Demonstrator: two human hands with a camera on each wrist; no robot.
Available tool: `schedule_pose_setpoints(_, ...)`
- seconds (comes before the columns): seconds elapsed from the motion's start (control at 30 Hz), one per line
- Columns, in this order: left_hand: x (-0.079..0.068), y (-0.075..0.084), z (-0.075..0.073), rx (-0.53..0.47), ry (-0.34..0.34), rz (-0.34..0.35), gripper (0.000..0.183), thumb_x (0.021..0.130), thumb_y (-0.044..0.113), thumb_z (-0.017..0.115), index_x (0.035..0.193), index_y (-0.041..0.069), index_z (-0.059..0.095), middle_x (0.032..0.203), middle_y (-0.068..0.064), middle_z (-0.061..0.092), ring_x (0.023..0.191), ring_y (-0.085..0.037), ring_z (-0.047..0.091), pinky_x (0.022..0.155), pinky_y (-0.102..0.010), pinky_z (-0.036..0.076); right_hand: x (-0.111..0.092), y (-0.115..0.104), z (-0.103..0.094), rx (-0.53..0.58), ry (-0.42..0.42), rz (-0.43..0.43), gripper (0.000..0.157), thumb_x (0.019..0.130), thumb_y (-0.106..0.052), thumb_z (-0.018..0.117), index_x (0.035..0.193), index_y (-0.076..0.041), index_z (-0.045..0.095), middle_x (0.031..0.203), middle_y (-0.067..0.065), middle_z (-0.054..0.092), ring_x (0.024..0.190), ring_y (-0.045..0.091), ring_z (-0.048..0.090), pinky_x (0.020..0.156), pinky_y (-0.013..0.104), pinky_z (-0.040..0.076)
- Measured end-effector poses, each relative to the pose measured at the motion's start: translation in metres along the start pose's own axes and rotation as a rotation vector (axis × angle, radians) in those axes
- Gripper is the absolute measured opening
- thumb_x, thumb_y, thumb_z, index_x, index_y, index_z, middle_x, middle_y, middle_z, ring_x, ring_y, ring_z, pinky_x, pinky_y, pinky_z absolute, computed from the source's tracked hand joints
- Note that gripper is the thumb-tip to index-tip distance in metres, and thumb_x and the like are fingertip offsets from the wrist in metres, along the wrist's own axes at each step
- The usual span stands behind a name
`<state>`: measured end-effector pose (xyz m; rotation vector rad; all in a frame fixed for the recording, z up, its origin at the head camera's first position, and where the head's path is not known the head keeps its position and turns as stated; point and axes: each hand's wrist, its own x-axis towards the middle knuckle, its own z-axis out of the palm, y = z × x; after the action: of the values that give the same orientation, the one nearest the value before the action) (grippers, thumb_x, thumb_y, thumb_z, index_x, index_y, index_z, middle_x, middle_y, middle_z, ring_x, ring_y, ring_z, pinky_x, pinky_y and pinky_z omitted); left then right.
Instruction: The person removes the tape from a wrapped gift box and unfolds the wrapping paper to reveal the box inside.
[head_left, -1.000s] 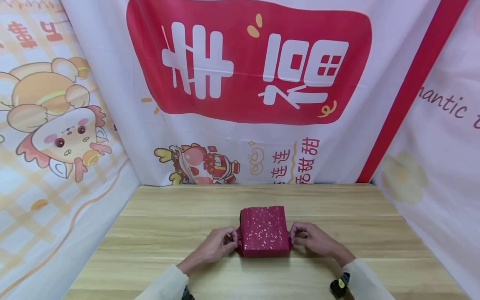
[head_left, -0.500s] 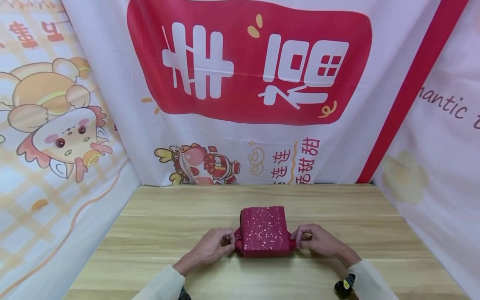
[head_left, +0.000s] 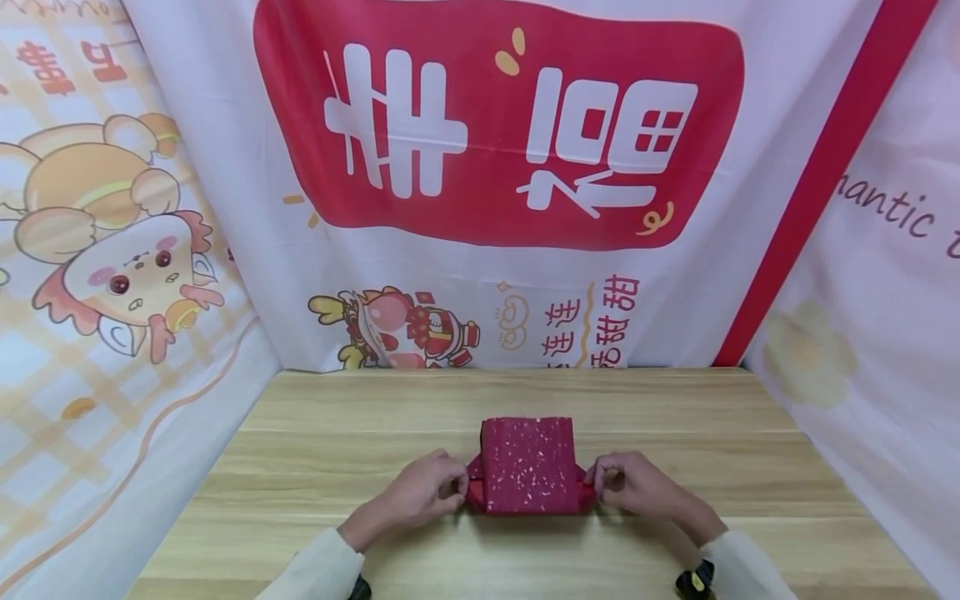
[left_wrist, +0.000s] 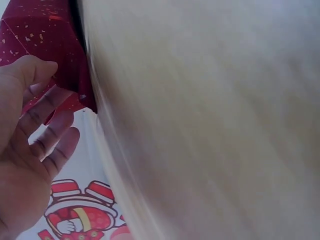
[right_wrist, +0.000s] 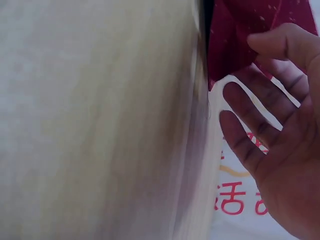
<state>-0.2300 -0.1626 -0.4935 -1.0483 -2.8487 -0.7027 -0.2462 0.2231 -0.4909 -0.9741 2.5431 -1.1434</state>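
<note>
A box-shaped parcel (head_left: pixel 528 467) in dark red paper with pale flecks sits on the wooden table, its broad side facing up toward me. Folded paper ends stick out at its left and right. My left hand (head_left: pixel 420 493) pinches the left paper end (left_wrist: pixel 70 60) between thumb and index finger, the other fingers loosely bent behind it. On the opposite side, the right paper end (right_wrist: pixel 230 45) is pinched by my right hand (head_left: pixel 637 493) in the same manner. Whatever the paper encloses is hidden.
The wood-grain table (head_left: pixel 360 417) extends around the parcel on all sides. A white cloth backdrop (head_left: pixel 240 208) with red printing stands behind it, and printed cloths flank the table. A dark wrist camera (head_left: pixel 695 581) sits on the right wrist.
Both hands have moved slightly outward, and more of the paper ends shows at the parcel's sides. The parcel has tipped a little, so its near edge face shows less.
</note>
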Motion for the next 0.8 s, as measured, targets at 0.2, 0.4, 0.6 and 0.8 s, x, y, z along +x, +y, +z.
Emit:
schedule_pose_setpoints(0.2, 0.001, 0.002, 0.002, 0.016, -0.002, 0.073, 0.018, 0.080, 0.013, 0.071, 0.081, 0.025, 0.058, 0.085, 0.014, 0.061, 0.084, -0.009, 0.056, 0.071, -0.016, 0.047, -0.004, -0.008, 0.007, -0.108, 0.041, 0.005, 0.023, 0.073, 0.000, 0.066, 0.074, -0.020, 0.054, 0.105, 0.001, 0.071, 0.098, 0.017, 0.064, 0.077, 0.021, 0.055)
schedule_pose_setpoints(0.4, 0.000, 0.002, -0.001, 0.012, -0.026, 0.072, 0.014, 0.081, 0.013, 0.069, 0.083, 0.023, 0.060, 0.080, 0.013, 0.057, 0.075, -0.007, 0.053, 0.065, -0.013, 0.043, -0.003, -0.008, 0.009, -0.181, 0.053, -0.020, 0.025, 0.070, -0.003, 0.069, 0.073, -0.023, 0.053, 0.093, -0.006, 0.066, 0.084, 0.007, 0.055, 0.066, 0.019, 0.045)
schedule_pose_setpoints(0.6, -0.003, 0.002, -0.003, -0.021, -0.086, 0.102, 0.008, 0.085, 0.013, 0.066, 0.087, 0.019, 0.061, 0.076, 0.015, 0.057, 0.066, -0.001, 0.051, 0.059, -0.010, 0.043, -0.007, -0.007, 0.004, -0.178, -0.009, -0.015, 0.021, 0.071, -0.005, 0.070, 0.078, -0.022, 0.060, 0.077, -0.012, 0.061, 0.072, 0.001, 0.052, 0.062, 0.018, 0.047)
schedule_pose_setpoints(0.8, -0.004, 0.001, -0.005, -0.019, -0.117, 0.083, 0.011, 0.084, 0.014, 0.067, 0.091, 0.020, 0.062, 0.074, 0.015, 0.059, 0.062, 0.005, 0.046, 0.057, -0.010, 0.044, -0.005, -0.010, -0.001, -0.107, -0.097, 0.022, 0.013, 0.093, -0.022, 0.064, 0.101, -0.019, 0.073, 0.097, -0.005, 0.073, 0.087, 0.002, 0.062, 0.076, 0.022, 0.055)
